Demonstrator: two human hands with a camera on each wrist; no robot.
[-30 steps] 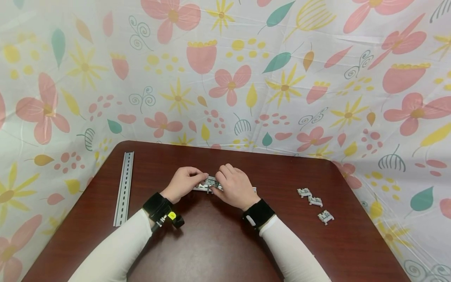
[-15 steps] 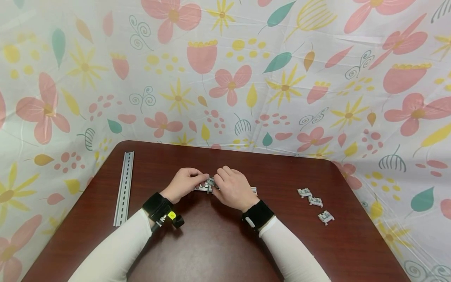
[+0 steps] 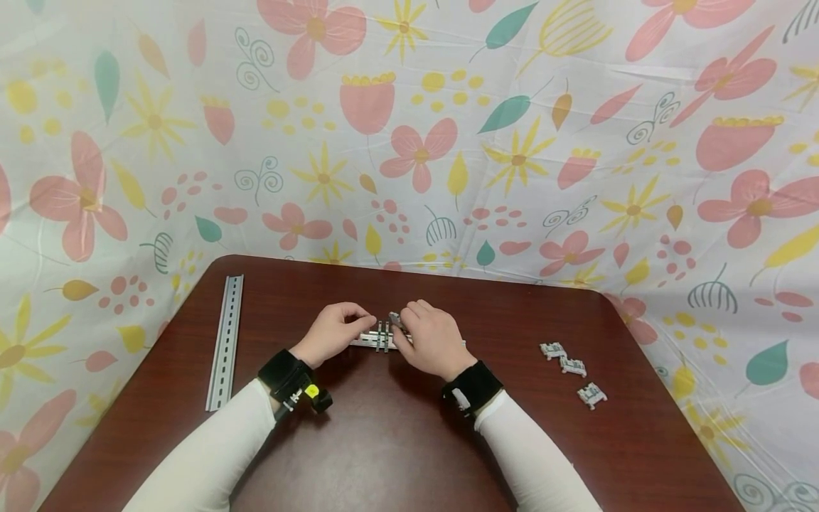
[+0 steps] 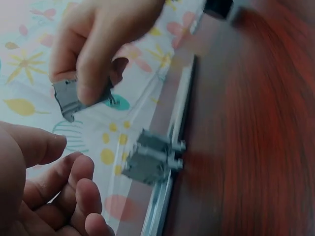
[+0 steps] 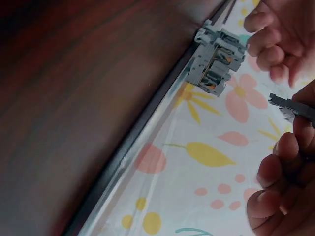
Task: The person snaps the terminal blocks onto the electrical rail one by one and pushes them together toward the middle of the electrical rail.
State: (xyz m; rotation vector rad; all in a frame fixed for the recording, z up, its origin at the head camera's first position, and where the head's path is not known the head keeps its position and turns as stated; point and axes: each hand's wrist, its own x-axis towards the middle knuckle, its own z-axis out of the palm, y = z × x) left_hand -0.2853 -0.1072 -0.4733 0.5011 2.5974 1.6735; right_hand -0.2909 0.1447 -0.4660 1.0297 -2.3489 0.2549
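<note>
My right hand (image 3: 431, 340) pinches a grey terminal block (image 3: 395, 318) between thumb and fingers, above and behind a slotted metal DIN rail (image 3: 365, 341). In the left wrist view this held block (image 4: 71, 101) hangs apart from the rail (image 4: 183, 93). Two more terminal blocks (image 4: 145, 166) stand side by side on the rail, a small gap between them; the right wrist view shows the broad side of one block (image 5: 214, 64). Beside the rail's left end, my left hand (image 3: 333, 333) has loosely bent fingers (image 4: 88, 194), thumb apart from them, holding nothing.
Another slotted rail (image 3: 225, 341) lies lengthwise on the left of the brown table (image 3: 384, 441). Loose terminal blocks (image 3: 572, 365) lie at the right, three in all. A flowered cloth (image 3: 422, 142) hangs behind the table.
My right hand has raised its terminal block up and back from the rail, bringing both standing blocks into sight. My left hand has stayed nearly in place.
</note>
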